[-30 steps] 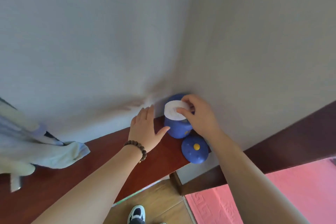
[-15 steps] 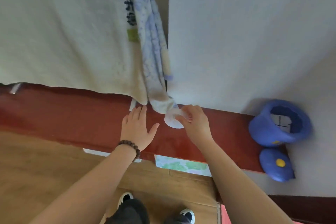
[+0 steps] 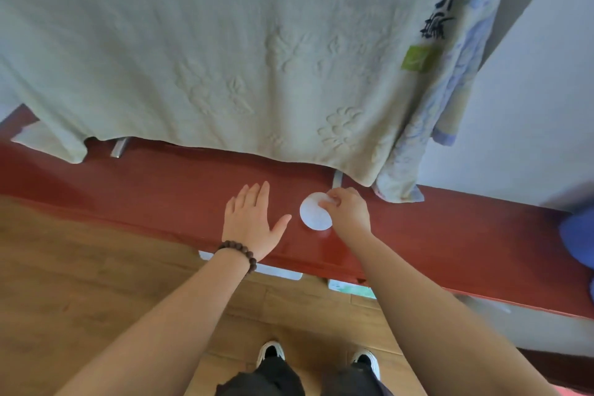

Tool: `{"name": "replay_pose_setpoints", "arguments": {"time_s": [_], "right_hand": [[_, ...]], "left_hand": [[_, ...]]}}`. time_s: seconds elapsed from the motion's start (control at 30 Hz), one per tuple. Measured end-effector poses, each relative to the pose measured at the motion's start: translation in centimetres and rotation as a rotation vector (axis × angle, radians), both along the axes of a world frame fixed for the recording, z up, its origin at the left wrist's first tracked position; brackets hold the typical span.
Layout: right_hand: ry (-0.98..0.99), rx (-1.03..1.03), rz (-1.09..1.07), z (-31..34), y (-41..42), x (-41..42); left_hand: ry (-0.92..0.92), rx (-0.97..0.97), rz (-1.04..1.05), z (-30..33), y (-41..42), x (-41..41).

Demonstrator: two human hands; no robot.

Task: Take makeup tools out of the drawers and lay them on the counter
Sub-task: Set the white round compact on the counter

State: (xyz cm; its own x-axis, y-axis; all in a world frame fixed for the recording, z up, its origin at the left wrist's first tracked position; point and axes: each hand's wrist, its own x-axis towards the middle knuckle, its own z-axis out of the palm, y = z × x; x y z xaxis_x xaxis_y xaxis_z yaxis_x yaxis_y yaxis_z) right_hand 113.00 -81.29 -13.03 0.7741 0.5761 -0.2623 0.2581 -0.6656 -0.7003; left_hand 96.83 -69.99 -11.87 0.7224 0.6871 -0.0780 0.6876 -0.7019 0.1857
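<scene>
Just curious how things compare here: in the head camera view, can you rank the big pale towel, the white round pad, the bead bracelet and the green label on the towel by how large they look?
1. pale towel, by far the largest.
2. white round pad.
3. and 4. bead bracelet and green label: these look alike in size, so no ranking.

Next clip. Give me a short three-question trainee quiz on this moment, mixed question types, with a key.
1. True or false: the left hand lies open and flat on the dark red wooden counter.
2. Which hand pinches the round white cotton pad? A left, B right, C neither.
3. Fill in: a pale green embossed towel hangs ____ the counter.

Key: 1 true. 2 B, the right hand holds the pad's edge. 3 above.
</scene>
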Motion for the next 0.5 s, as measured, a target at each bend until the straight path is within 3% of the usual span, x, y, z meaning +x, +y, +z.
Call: {"name": "replay_pose_setpoints", "arguments": {"time_s": [0.33,0.5], "right_hand": [[0.023,-0.244,0.047,-2.3,4.9,0.2],[-0.002,-0.27,0.068,-2.5,5.1,0.2]], "left_hand": [[0.022,0.014,-0.058,-1.3,2.0,-0.8],[0.018,0.015,-0.07,-1.4,2.3,-0.8]]}}
